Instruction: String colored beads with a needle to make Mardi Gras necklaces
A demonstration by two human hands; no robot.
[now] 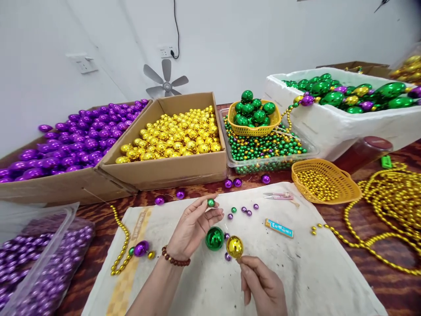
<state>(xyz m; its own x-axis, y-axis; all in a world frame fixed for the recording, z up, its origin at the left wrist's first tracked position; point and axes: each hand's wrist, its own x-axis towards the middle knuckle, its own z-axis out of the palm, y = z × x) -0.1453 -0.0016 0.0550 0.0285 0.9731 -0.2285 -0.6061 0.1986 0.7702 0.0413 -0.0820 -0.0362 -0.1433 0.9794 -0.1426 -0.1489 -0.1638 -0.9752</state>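
My left hand point(200, 221), with a beaded bracelet on its wrist, pinches a small green bead point(211, 202) between thumb and forefinger; its other fingers are loosely curled. Lower right, my right hand point(261, 281) grips a shiny gold ball point(234, 246) at its bottom end. A thin pale line rises near the ball's top; I cannot tell if it is a needle or thread. Between the hands is a large green ball point(214, 238), with small purple beads point(228, 256) beside it. More small purple beads point(249, 213) and a green bead point(233, 210) lie on the white cloth point(296, 272).
Boxes of purple balls point(79, 140) and gold balls point(177, 136) stand behind. A yellow basket point(345, 188) holds gold beads, near gold bead strands point(394, 210). Thread snips point(279, 196) and a blue packet point(279, 228) lie on the cloth. A gold strand point(123, 228) is at left.
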